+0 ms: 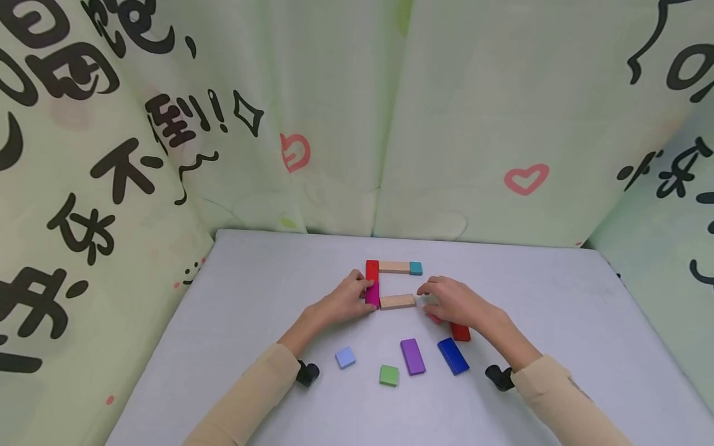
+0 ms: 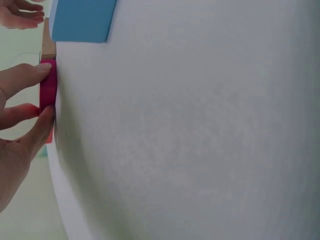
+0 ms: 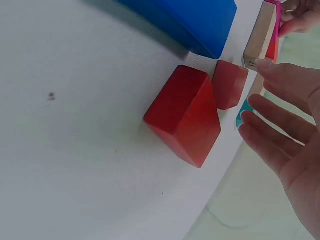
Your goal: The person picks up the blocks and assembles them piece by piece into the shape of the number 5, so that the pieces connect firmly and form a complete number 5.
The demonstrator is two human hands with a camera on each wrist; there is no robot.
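My left hand pinches a magenta block by its two ends, seen also in the left wrist view. A red block lies end to end beyond it. From the red block a plain wooden block runs right to a teal block. A second wooden block extends right from the magenta one. Beside its free end is my right hand, fingers apart and holding nothing; whether the thumb touches that block is unclear. Below this hand lie a small red block and a larger red block.
Nearer the person lie a light blue block, a green block, a purple block and a dark blue block. A white cloth covers the table. Printed curtains hang behind and at both sides.
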